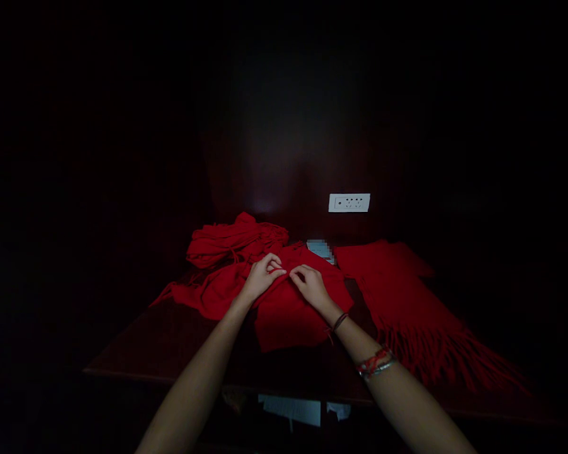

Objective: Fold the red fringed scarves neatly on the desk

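Looking down along our bare forearms, we see both hands meeting over the middle red cloth point(296, 315), which lies on the dark table point(142, 347) straight in front of us. Our left hand point(264, 277) curls over the cloth, its thumb and fingers drawn close together. Our right hand point(311, 287) faces it, thumb and forefinger bent nearly to a pinch, with the two sets of fingertips just beside each other. The grip on each side is narrow, but in this dim light we cannot tell whether either one has cloth between its fingertips.

To the left of the middle cloth, we have another stretch of red fabric point(218, 293) with strands trailing at its outer end, and behind that a rumpled red bundle point(236, 243). On our right, a red scarf point(402, 296) lies spread out, its long fringe point(435, 353) toward the near edge of the table. Between this scarf and the middle cloth, toward the back, we notice a pale, partly pixelated item point(316, 246).

We wear a dark band point(339, 322) at the right wrist and red and silvery bracelets point(376, 363) farther up. A white socket plate point(349, 202) sits on the dark wall point(284, 157) behind.
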Demonstrator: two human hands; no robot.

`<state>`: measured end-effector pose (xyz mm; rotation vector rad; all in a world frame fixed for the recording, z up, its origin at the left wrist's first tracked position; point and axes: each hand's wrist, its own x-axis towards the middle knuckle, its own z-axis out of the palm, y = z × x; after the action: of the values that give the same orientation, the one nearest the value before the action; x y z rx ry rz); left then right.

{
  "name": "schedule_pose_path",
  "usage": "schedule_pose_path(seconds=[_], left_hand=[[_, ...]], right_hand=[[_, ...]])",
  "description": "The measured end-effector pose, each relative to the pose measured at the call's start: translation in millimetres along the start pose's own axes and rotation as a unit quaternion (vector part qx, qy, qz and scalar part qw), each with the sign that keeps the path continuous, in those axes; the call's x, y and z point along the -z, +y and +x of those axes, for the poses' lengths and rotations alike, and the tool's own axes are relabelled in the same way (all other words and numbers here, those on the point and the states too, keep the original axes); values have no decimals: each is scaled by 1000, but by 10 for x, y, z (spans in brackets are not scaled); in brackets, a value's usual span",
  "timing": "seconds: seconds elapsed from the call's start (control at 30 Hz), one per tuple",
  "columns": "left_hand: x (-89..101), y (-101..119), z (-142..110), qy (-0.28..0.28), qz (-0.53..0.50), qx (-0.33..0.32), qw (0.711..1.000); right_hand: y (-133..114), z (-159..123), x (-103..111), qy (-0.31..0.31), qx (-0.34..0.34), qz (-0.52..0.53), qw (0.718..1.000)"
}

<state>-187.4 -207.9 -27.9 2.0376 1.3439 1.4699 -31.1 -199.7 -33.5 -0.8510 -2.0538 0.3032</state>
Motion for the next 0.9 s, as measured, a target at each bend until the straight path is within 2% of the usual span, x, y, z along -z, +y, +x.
schedule_pose_path(seconds=[0.1, 0.23, 0.33, 0.5, 0.57, 0.63, 0.73, 0.8, 0.9], left_hand=[[31, 74, -20, -4, 48, -13, 999], [73, 173, -44, -17, 115, -75, 990], [63, 177, -55, -38, 156, -102, 982], [36, 160, -54, -56, 208, -136, 967], [43, 184, -47, -24, 226, -154, 961], [64, 212, -42, 34, 231, -159, 959], [142, 225, -49, 137, 194, -129, 963], [253, 205, -54, 213, 135, -88, 964], [524, 185, -14, 313, -8, 13, 950]], right_hand=[[3, 0, 1, -10, 13, 18, 1000], [8, 9, 18, -4, 14, 5, 1000], [24, 10, 26, 10, 10, -3, 1000], [43, 26, 26, -5, 8, 32, 999], [53, 51, 8, 8, -42, 99, 994], [75, 83, -3, 34, -126, 208, 969], [151, 133, 93, 99, -268, 376, 882], [231, 180, 304, 130, -325, 421, 837], [355, 318, 858, 125, -341, 427, 828]])
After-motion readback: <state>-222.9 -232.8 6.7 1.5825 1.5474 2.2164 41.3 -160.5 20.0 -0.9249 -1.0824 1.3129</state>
